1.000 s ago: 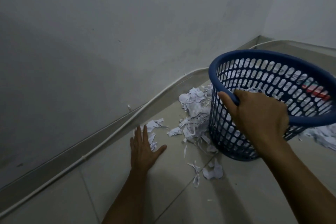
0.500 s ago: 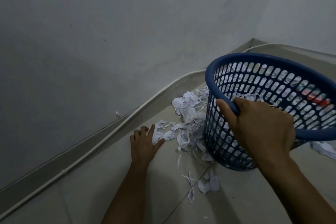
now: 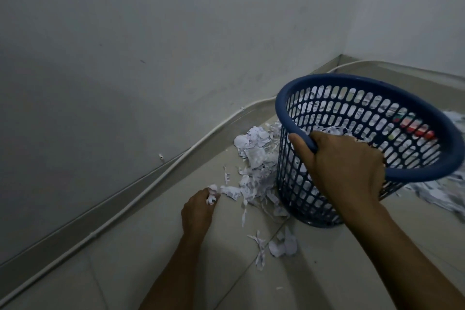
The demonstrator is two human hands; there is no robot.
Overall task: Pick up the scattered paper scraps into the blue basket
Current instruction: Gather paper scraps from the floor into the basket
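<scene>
The blue basket (image 3: 297, 118) stands tilted on the tiled floor, with paper scraps and something red inside. My right hand (image 3: 344, 166) grips its near rim, thumb outside and fingers inside. A heap of white paper scraps (image 3: 254, 158) lies on the floor left of the basket. My left hand (image 3: 198, 209) is down on the floor at the heap's near-left edge, its fingers curled round a few scraps (image 3: 212, 195). A smaller cluster of scraps (image 3: 279, 246) lies nearer to me, below the basket.
More paper scraps (image 3: 437, 191) spread over the floor right of the basket. A white cable (image 3: 141, 199) runs along the skirting at the foot of the grey wall on the left. The two walls meet in a corner behind the basket.
My left hand went from lying flat on the floor to curling its fingers round a few scraps. The basket, still gripped by my right hand, has shifted slightly in view.
</scene>
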